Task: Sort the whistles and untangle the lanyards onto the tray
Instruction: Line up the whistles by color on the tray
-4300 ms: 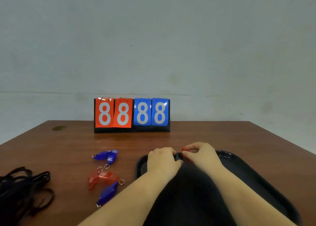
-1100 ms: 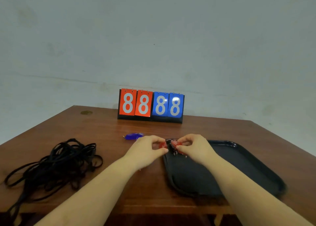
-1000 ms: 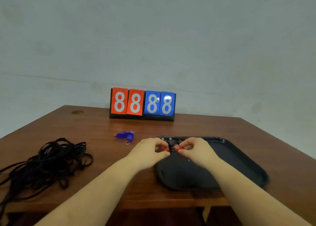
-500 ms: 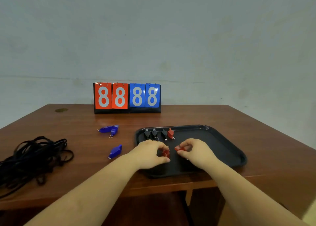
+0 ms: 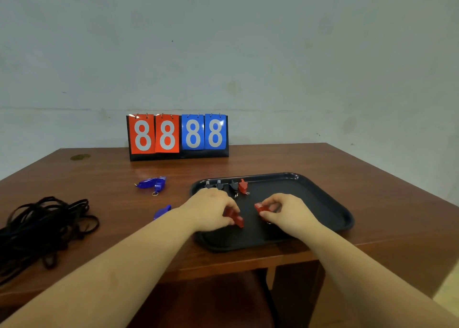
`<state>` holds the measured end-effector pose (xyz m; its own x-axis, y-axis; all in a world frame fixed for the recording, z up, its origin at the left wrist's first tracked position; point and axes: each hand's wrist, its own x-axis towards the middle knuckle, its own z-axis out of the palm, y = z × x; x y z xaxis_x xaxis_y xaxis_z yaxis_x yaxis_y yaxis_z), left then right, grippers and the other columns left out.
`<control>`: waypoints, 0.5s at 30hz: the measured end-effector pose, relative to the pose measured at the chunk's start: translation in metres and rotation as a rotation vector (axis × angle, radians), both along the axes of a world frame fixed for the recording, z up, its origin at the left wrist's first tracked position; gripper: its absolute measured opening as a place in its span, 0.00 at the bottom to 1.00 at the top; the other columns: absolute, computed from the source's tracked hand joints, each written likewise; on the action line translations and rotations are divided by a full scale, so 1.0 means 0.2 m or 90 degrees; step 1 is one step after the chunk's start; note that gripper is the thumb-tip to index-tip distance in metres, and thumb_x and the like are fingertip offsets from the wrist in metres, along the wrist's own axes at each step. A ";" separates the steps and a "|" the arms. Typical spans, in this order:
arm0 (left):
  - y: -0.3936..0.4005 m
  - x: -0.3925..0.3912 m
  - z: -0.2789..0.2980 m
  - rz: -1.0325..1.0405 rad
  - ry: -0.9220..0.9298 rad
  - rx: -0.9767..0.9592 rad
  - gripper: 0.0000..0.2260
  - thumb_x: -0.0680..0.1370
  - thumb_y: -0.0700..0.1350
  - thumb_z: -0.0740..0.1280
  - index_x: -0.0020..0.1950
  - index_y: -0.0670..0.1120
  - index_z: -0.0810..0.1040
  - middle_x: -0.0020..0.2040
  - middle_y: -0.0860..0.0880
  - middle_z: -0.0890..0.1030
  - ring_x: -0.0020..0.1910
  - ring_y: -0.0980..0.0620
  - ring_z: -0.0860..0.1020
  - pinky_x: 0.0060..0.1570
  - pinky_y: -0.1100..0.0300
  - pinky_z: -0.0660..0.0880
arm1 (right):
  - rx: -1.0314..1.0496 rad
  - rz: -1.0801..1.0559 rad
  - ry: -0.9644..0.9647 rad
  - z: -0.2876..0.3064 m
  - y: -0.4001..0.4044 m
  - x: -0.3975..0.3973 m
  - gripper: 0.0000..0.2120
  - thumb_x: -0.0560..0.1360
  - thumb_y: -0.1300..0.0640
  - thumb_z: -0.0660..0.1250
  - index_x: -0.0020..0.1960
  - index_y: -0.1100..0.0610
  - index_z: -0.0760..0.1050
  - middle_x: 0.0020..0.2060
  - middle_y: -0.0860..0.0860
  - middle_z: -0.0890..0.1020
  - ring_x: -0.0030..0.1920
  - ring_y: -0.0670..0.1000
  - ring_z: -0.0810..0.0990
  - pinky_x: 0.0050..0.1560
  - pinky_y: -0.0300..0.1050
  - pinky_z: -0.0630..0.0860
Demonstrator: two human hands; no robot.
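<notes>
A brown desk [image 5: 285,161] carries a black tray [image 5: 323,203] at near right and a flip scoreboard [image 5: 177,136] at the far edge. A tangled heap of black lanyards [image 5: 44,226] lies at near left, untouched. On the tray's far rim stand three black whistles [image 5: 219,185] and one red whistle [image 5: 243,186] in a row. Blue whistles [image 5: 152,183] lie loose on the desk, left of the tray. The left hand [image 5: 211,209] pinches a second red whistle [image 5: 234,217] in curled fingers; the right hand [image 5: 285,209] grips a third red whistle [image 5: 260,207]. Both are held low over the tray's middle. The step in hand appears to be sorting by colour; the next move likely calls for setting both beside the red one already placed.
</notes>
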<state>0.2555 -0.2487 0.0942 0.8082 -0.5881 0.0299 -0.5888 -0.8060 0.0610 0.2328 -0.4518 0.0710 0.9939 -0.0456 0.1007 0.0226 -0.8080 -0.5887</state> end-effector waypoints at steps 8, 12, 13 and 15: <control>0.01 -0.04 -0.03 0.126 0.089 -0.117 0.21 0.74 0.58 0.66 0.65 0.53 0.72 0.47 0.55 0.77 0.47 0.57 0.75 0.49 0.61 0.74 | -0.033 0.032 0.031 0.02 -0.02 -0.03 0.19 0.72 0.51 0.70 0.63 0.48 0.73 0.50 0.45 0.77 0.49 0.45 0.77 0.51 0.38 0.72; 0.00 -0.04 -0.05 0.163 0.093 -0.192 0.14 0.76 0.56 0.64 0.56 0.51 0.79 0.52 0.53 0.80 0.51 0.56 0.76 0.51 0.61 0.73 | -0.002 0.015 0.020 0.01 -0.01 -0.04 0.19 0.72 0.51 0.70 0.62 0.48 0.74 0.48 0.45 0.77 0.49 0.45 0.76 0.50 0.38 0.70; -0.01 -0.05 -0.05 0.176 0.090 -0.201 0.14 0.77 0.56 0.63 0.56 0.50 0.79 0.53 0.52 0.80 0.51 0.56 0.76 0.51 0.60 0.73 | 0.012 0.015 0.020 0.01 0.00 -0.04 0.19 0.72 0.51 0.70 0.62 0.48 0.74 0.47 0.45 0.77 0.49 0.45 0.76 0.50 0.38 0.70; -0.01 -0.04 -0.06 0.206 0.098 -0.204 0.14 0.78 0.56 0.62 0.55 0.49 0.80 0.53 0.51 0.80 0.50 0.55 0.76 0.49 0.61 0.73 | 0.033 0.017 0.029 0.00 0.01 -0.04 0.19 0.72 0.50 0.71 0.62 0.48 0.75 0.47 0.45 0.78 0.49 0.45 0.76 0.50 0.38 0.70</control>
